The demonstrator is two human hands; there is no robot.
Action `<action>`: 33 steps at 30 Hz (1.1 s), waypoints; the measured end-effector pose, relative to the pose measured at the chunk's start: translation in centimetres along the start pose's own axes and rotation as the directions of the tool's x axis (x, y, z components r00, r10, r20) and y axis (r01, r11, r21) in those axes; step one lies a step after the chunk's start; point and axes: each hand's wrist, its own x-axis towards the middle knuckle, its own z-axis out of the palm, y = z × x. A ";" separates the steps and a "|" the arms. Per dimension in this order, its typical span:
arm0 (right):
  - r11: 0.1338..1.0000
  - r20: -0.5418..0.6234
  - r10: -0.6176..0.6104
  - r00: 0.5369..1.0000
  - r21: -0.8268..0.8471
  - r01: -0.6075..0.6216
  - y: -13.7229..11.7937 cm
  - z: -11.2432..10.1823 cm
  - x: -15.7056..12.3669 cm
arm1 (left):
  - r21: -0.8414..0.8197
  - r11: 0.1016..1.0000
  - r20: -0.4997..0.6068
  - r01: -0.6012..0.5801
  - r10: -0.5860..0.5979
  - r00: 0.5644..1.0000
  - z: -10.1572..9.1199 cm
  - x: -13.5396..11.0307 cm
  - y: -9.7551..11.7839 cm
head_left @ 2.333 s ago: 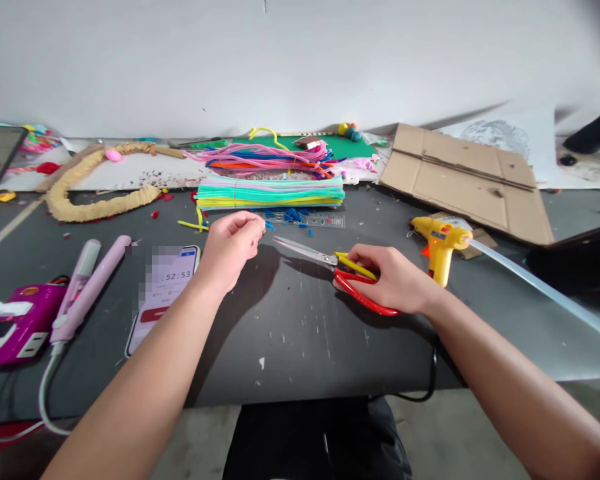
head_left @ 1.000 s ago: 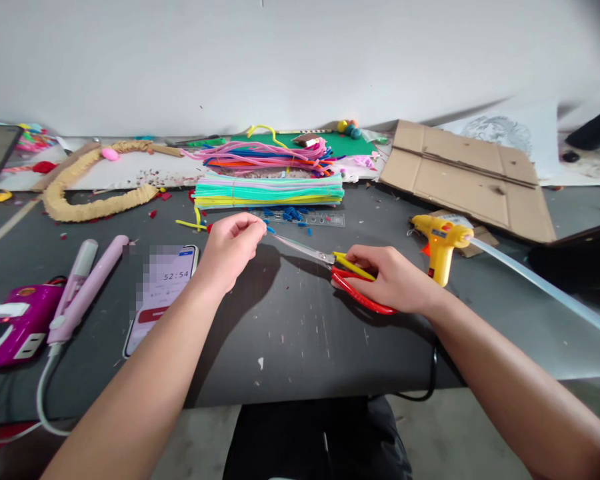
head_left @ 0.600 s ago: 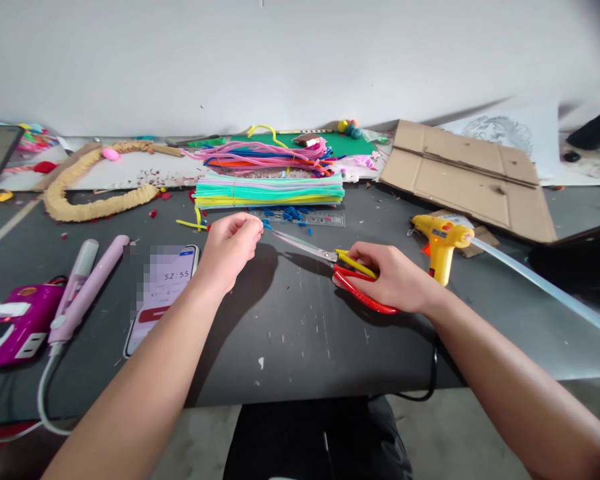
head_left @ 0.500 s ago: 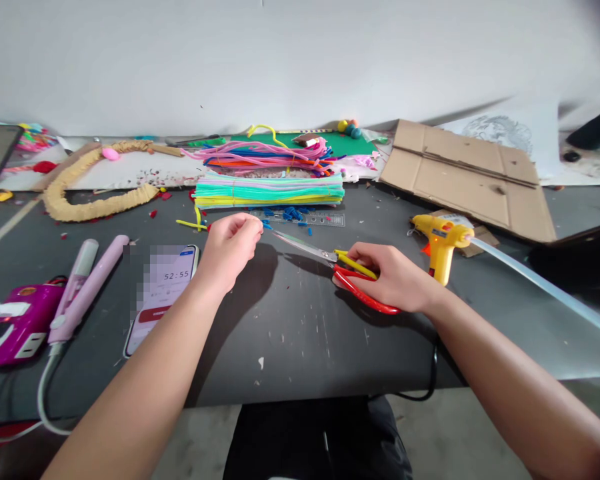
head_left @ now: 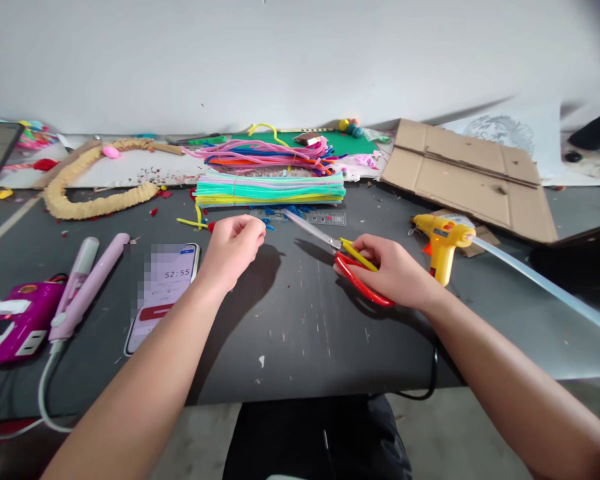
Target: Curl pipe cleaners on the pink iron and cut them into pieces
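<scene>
My right hand (head_left: pixel 387 270) grips the red and yellow handles of a pair of scissors (head_left: pixel 330 247), whose blades point up and left toward small blue cut pieces (head_left: pixel 270 225) on the dark table (head_left: pixel 300 333). My left hand (head_left: pixel 231 245) hovers just left of the blades with its fingers pinched together; what they pinch is too small to make out. A flat bundle of pastel pipe cleaners (head_left: pixel 270 190) lies just behind both hands, and a looser pink and blue bunch (head_left: pixel 265 155) lies beyond it.
A yellow glue gun (head_left: pixel 443 237) with a long clear stick stands right of my right hand. A phone (head_left: pixel 165 293), a pink hair straightener (head_left: pixel 83 283) and a magenta device (head_left: pixel 10 323) lie at left. Flattened cardboard (head_left: pixel 470 177) sits at back right.
The scissors have swung, their blades now pointing more steeply up and away from my left hand's fingertips. My left hand stays pinched in nearly the same place.
</scene>
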 end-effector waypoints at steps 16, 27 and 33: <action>0.709 0.082 0.080 0.993 0.695 -0.115 -1.6 2.1 1.3 | 0.164 0.986 0.250 -0.036 -0.006 0.968 4.7 -2.4 0.8; 0.709 0.061 0.098 0.993 0.696 -0.113 -1.8 2.2 1.4 | 0.151 0.987 0.285 -0.052 0.007 0.958 5.0 -2.6 0.6; 0.704 0.060 0.099 0.993 0.701 -0.112 -1.7 2.2 1.5 | 0.172 0.983 0.312 -0.056 0.000 0.950 5.2 -2.7 0.6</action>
